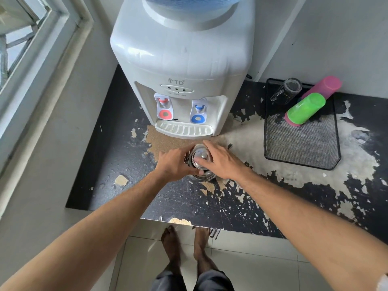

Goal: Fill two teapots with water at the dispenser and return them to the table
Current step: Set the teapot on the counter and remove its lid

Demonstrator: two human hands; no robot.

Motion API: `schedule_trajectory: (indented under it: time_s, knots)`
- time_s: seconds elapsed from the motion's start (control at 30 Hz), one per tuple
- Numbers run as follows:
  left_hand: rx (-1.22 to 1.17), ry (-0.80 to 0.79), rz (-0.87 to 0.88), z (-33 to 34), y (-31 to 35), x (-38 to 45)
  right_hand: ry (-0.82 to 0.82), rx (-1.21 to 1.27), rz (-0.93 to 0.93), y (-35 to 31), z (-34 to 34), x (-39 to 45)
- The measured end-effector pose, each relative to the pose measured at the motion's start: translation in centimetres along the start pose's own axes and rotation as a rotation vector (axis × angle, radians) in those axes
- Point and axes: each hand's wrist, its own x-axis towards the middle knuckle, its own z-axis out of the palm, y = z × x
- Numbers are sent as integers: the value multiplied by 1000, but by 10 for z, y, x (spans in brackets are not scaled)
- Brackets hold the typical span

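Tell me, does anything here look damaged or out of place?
Yes: the black counter is badly worn, its coating peeled away in pale patches around the dispenser. In the mesh tray, the green cup lies tipped over.

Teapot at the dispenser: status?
Both hands, left and right, on the steel teapot, lid on. Standing on the counter, short of the drip tray. Path clear.

head view, steeply downward, near dispenser (180, 66)

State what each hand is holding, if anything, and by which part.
Both hands hold the steel teapot: the left hand grips its left side, and the right hand lies over its lid.
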Motion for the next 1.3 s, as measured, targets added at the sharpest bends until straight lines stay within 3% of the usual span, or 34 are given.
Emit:
schedule_trajectory:
  time_s: [0.5, 0.83, 0.97, 1.1, 1.3]
  knots:
    - [22, 3, -16, 1, 5, 1, 112, -156, -66, -9, 2, 0]
    - [82, -1, 33, 2, 7, -10, 275, 96, -112, -16, 11, -28]
    - [143, -47, 97, 4, 3, -7, 212, 189, -55, -20, 13, -30]
    - [213, -99, 140, 4, 1, -2, 113, 55, -81, -15, 11, -31]
    - [231, -56, 120, 8, 0, 2, 170, 118, -103, -17, 9, -25]
